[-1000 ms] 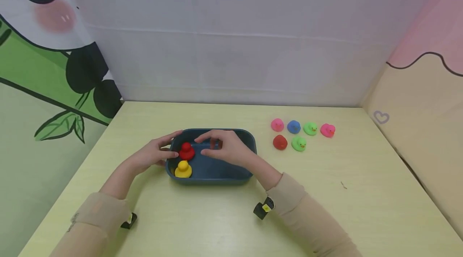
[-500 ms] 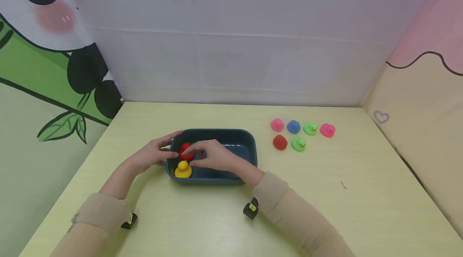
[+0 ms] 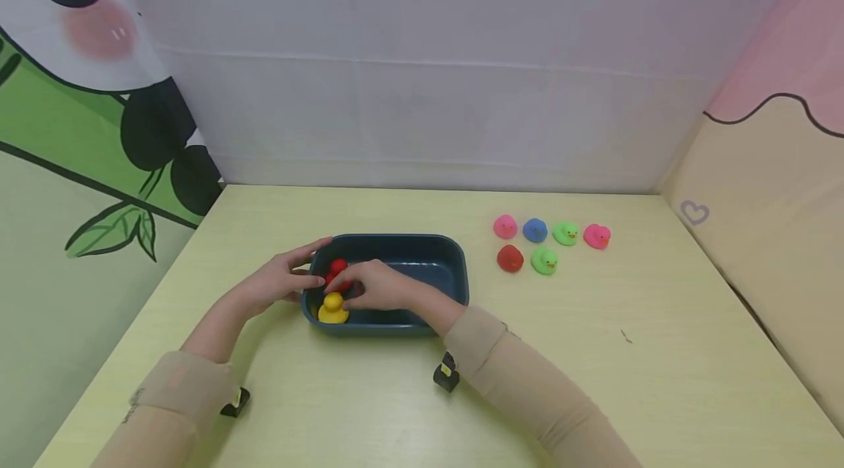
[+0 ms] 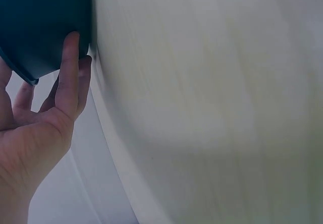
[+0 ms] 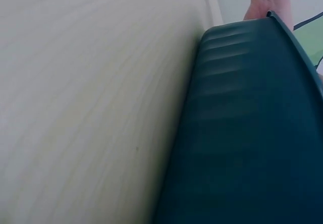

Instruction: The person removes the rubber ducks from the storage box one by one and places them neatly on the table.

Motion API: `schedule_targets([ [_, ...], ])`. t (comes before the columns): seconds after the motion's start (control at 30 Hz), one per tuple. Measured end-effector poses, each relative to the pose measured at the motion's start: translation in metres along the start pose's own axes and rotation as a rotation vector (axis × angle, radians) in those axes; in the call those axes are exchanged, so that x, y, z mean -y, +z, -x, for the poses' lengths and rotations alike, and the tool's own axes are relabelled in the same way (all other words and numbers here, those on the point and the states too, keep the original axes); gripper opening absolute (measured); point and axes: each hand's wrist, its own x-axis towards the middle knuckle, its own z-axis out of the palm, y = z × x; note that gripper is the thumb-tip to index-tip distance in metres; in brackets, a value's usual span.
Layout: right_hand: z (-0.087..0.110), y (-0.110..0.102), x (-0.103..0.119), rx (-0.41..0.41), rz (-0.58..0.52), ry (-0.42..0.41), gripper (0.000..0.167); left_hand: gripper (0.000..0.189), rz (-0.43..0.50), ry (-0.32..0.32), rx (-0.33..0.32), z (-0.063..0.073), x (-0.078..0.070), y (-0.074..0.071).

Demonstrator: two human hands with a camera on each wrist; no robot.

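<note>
In the head view, a dark blue tray (image 3: 422,329) holds a yellow rubber duck (image 3: 332,316) and a red rubber duck (image 3: 339,265) at its left end. My left hand (image 3: 269,285) grips that end, with digits at the rim; in the left wrist view, fingers (image 4: 69,77) lie against the outer wall. My right hand (image 3: 379,286) reaches into the tray and pinches the yellow duck by its head, index finger behind it and thumb on its right side. This hand partly covers the red duck. In the right wrist view the tray wall (image 5: 242,108) hides the right fingers.
Right of the tray, several rubber ducks sit in two rows on the pale table (image 3: 567,351): pink (image 3: 505,227), blue (image 3: 535,231), green (image 3: 565,234), another pink (image 3: 596,236), red (image 3: 510,259) and another green (image 3: 544,261). A white backdrop (image 3: 422,116) stands behind the table.
My right hand has moved left and down within the tray, from above its middle to the yellow duck, its fingers drawing closer together. The left hand and tray have stayed put.
</note>
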Motion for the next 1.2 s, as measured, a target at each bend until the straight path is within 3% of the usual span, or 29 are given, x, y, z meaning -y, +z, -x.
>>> schedule_targets([
  [0.23, -0.005, 0.002, 0.0, 0.02, 0.053, 0.011, 0.034, 0.071, -0.009, -0.001, -0.001, -0.001, -0.001, 0.0],
  [0.77, -0.012, 0.008, -0.004, 0.0, 0.064, 0.014, 0.026, 0.071, -0.022, 0.008, -0.001, -0.003, 0.003, 0.0],
  [1.2, -0.003, 0.001, -0.001, -0.023, 0.034, 0.019, 0.024, 0.072, 0.002, 0.021, 0.006, -0.003, 0.003, -0.001],
])
